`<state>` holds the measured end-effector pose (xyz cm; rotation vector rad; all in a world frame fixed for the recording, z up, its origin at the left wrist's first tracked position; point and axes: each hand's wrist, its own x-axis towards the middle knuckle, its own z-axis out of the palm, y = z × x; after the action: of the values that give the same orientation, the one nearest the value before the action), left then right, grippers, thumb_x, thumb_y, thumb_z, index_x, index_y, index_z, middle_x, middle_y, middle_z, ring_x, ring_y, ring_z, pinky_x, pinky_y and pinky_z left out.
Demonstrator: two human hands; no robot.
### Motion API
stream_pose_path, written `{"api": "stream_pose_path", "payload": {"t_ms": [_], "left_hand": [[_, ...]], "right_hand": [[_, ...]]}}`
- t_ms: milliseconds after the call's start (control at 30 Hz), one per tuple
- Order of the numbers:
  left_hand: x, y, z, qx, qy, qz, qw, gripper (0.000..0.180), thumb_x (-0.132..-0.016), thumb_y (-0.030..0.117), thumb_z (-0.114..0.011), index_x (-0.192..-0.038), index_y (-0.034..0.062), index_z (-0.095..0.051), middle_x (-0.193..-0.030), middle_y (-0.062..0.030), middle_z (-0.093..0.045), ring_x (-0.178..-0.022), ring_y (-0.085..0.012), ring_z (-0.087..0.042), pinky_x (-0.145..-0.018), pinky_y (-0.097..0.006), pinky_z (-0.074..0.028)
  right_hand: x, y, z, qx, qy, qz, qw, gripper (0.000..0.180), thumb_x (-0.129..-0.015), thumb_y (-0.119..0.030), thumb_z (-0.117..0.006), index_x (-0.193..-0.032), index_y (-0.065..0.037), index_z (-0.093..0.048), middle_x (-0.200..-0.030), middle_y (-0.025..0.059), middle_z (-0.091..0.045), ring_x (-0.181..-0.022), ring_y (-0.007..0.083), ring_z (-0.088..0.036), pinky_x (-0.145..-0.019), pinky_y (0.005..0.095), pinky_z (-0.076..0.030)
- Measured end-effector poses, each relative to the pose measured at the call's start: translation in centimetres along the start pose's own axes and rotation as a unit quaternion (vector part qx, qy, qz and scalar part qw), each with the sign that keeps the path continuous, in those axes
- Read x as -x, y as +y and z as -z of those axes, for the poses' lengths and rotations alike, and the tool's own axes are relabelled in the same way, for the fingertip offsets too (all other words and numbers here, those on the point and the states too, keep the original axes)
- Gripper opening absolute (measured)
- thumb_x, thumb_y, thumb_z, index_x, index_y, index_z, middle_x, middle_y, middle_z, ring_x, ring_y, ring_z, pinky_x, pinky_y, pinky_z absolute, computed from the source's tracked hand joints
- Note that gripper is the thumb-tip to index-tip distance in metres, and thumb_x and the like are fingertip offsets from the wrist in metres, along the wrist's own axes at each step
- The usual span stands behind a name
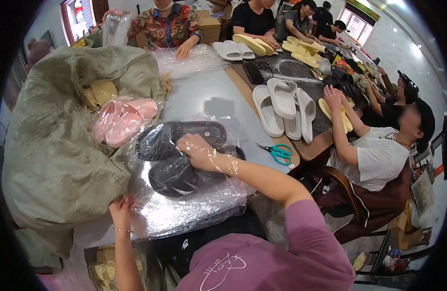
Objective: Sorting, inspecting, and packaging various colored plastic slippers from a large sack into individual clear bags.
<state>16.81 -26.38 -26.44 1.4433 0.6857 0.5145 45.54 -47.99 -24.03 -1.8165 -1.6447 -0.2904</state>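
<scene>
sack (63, 150), left: tan slippers (104, 91) inside, pink slippers (121, 121) at its mouth. clear bag (158, 216) on table (197, 97): black slippers (171, 178) in it. left hand (120, 208) pinched bag's near left edge; black slippers lay beyond its fingertips, apart. right hand (198, 151) lay over black slippers, fingers curled down; whether gripping, could not tell.

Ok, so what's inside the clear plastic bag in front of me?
A pair of black slippers shows through the clear plastic bag, with your right hand apparently inside, against them. Your hand and forearm hide part of the slippers; what lies beneath them can't be seen.
</scene>
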Motion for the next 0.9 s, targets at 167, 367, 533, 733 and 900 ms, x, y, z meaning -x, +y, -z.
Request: {"api": "stream_pose_path", "payload": {"t_ms": [167,367,533,733,900], "left_hand": [[3.3,-1.7,0.5,-0.012,0.064,-0.052,0.997,0.026,-0.092,-0.002,-0.046,-0.118,-0.0044,-0.047,-0.098,-0.0172,-0.065,-0.080,-0.0185,-0.065,-0.068,-0.029,-0.055],[5.0,3.9,-4.5,-0.532,0.031,-0.339,0.776,0.039,-0.071,-0.003,-0.059,-0.110,0.0036,-0.058,-0.115,-0.0185,-0.055,-0.110,-0.0355,-0.053,-0.093,-0.043,-0.044],[2.0,1.5,-5.0,-0.488,-0.110,-0.263,0.825,0.046,-0.089,0.018,-0.051,-0.132,0.0007,-0.043,-0.137,-0.0196,-0.042,-0.130,-0.0351,-0.036,-0.108,-0.041,-0.028],[1.3,-0.1,-5.0,-0.566,-0.133,-0.196,0.790,0.067,-0.092,0.038,-0.043,-0.145,0.0017,-0.024,-0.151,-0.0206,-0.021,-0.141,-0.0348,-0.017,-0.114,-0.045,-0.012],[1.1,-0.1,-5.5,-0.579,-0.106,-0.177,0.789,0.067,-0.092,0.040,-0.043,-0.144,0.0026,-0.024,-0.150,-0.0218,-0.021,-0.140,-0.0376,-0.017,-0.114,-0.046,-0.012]], "right_hand": [[3.1,0.6,0.9,0.006,-0.012,0.059,0.998,0.039,-0.068,0.000,-0.057,-0.106,-0.006,-0.060,-0.105,0.0117,-0.059,-0.105,0.0329,-0.053,-0.090,0.0454,-0.040],[3.0,0.7,2.3,0.004,-0.138,-0.028,0.990,0.049,-0.067,0.004,-0.058,-0.116,-0.005,-0.056,-0.123,0.0133,-0.055,-0.121,0.0362,-0.046,-0.101,0.0462,-0.036],[1.0,-2.2,2.0,-0.001,-0.173,0.027,0.984,0.045,-0.065,0.005,-0.059,-0.110,0.000,-0.057,-0.116,0.0166,-0.056,-0.115,0.0365,-0.048,-0.096,0.0417,-0.041],[3.0,0.2,7.5,-0.012,-0.132,0.021,0.991,0.028,-0.071,0.003,-0.055,-0.098,0.001,-0.059,-0.095,0.0180,-0.059,-0.095,0.0384,-0.054,-0.082,0.0439,-0.045],[6.6,5.6,16.1,0.112,-0.091,-0.057,0.988,0.044,-0.068,0.013,-0.046,-0.108,0.000,-0.057,-0.109,0.0192,-0.058,-0.108,0.0365,-0.052,-0.097,0.0417,-0.038]]}}
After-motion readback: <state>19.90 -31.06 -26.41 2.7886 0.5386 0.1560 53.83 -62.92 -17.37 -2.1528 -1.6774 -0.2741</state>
